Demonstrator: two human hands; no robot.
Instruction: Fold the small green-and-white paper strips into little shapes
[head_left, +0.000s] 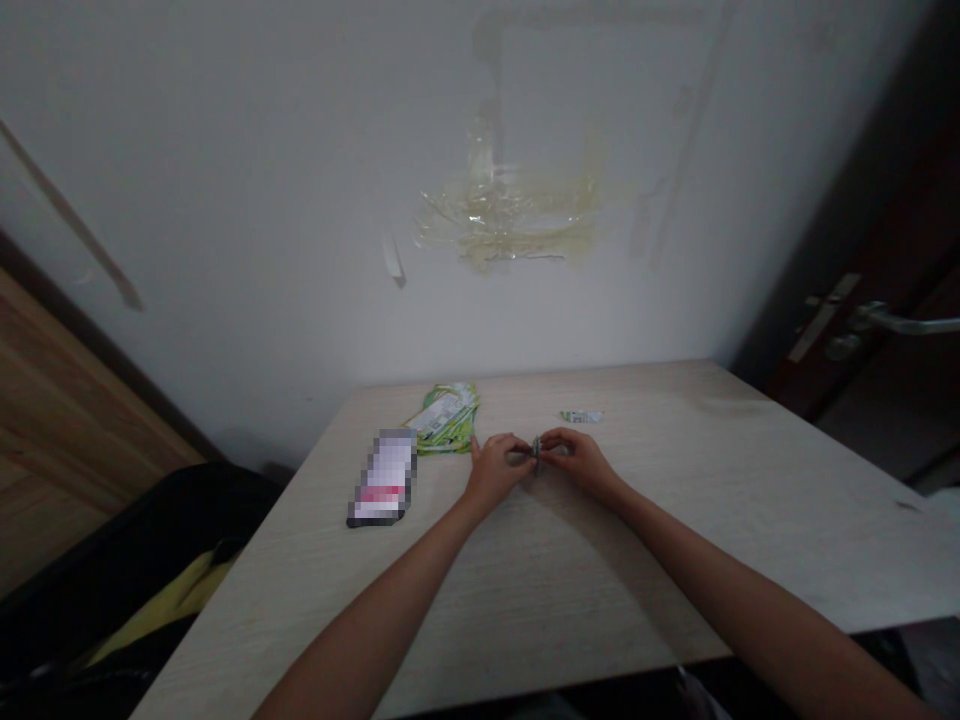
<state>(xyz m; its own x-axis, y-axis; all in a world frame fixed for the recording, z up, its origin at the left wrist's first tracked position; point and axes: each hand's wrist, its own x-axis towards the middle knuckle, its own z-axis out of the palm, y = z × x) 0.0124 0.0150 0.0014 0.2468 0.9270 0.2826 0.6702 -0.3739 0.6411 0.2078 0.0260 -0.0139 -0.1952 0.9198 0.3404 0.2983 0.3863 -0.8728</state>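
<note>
My left hand (496,467) and my right hand (583,462) meet above the middle of the table (675,570), fingertips pinched from both sides on a small grey-green patterned piece (536,449). The piece stands upright between them; its exact kind is too small to tell. Just left of my left hand lies a green-and-white printed packet (444,425), crumpled and flat. A small green-and-white wrapper strip (581,416) rests on the table behind my right hand.
A phone (385,478), blurred out by pixels, lies left of the packet. Behind the table rises a white wall (300,250) with old clear tape (517,225) on it. At right is a dark door with a metal handle (911,322); a black bag (202,510) stands at left.
</note>
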